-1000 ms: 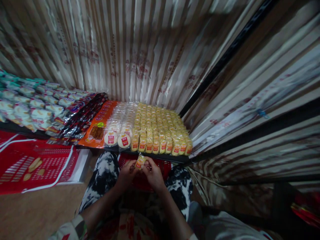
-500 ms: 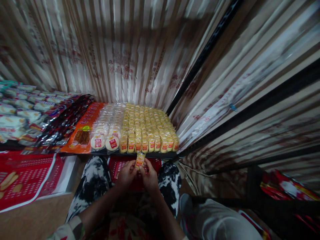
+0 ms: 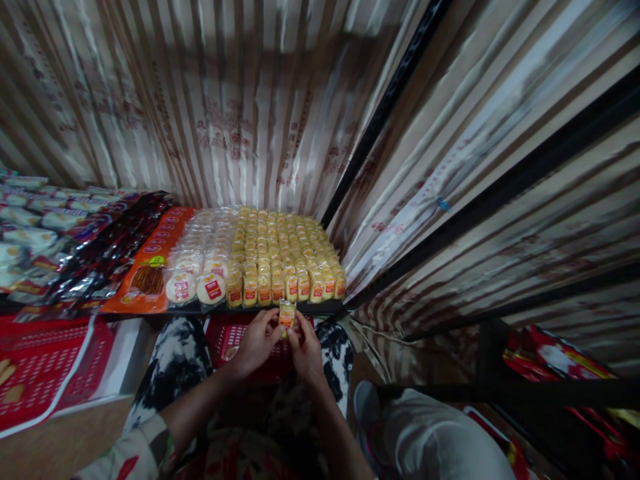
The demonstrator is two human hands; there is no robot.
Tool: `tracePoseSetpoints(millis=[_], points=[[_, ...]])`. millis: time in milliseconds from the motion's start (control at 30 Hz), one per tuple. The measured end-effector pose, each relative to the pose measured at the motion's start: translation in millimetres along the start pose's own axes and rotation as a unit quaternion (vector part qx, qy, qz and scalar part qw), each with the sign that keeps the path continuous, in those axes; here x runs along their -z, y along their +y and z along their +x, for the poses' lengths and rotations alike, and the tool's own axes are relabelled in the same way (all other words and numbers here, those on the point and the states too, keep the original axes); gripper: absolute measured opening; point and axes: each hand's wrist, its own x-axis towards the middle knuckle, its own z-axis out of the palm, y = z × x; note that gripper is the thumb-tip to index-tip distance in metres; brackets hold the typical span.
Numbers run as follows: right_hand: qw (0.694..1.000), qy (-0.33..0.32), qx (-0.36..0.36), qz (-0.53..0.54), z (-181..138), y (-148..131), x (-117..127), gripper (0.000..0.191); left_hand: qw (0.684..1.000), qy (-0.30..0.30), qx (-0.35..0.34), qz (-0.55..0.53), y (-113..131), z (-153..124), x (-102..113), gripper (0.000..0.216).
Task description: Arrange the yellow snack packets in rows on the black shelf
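My left hand (image 3: 257, 342) and my right hand (image 3: 305, 351) are closed together on one small yellow snack packet (image 3: 287, 313) with a red label. I hold it upright just below the front edge of a low black shelf (image 3: 320, 308). Rows of the same yellow packets (image 3: 283, 253) fill the right part of that shelf. Round white packets (image 3: 197, 267) with red labels lie to their left. Under my hands, between my knees, sits a red plastic basket (image 3: 231, 335).
Orange packs (image 3: 150, 267), dark packs (image 3: 107, 257) and pale packs (image 3: 30, 227) cover the shelf's left side. A red printed carton (image 3: 45, 363) stands on the floor at left. Striped foil curtains (image 3: 240, 100) hang behind; a black rack (image 3: 500, 373) with red packs stands at right.
Both hands have risen with the packet from above my lap to the shelf's front edge. The camera has turned slightly right, shifting the shelf leftward in view.
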Motion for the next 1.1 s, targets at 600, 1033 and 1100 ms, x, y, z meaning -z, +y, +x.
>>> tracePoseSetpoints(millis=[600, 1033, 1100], points=[[0.939, 0.227, 0.107, -0.235, 15, 19, 41, 0.028, 0.996, 0.029, -0.002, 0.083, 48, 51, -91, 0.014], [0.96, 0.195, 0.113, -0.168, 43, 56, 44, 0.044, 0.992, 0.019, -0.001, 0.123, 47, 75, -121, 0.024], [0.962, 0.2, 0.099, -0.156, 46, 60, 44, 0.044, 0.992, 0.021, -0.005, 0.125, 47, 73, -124, 0.03]])
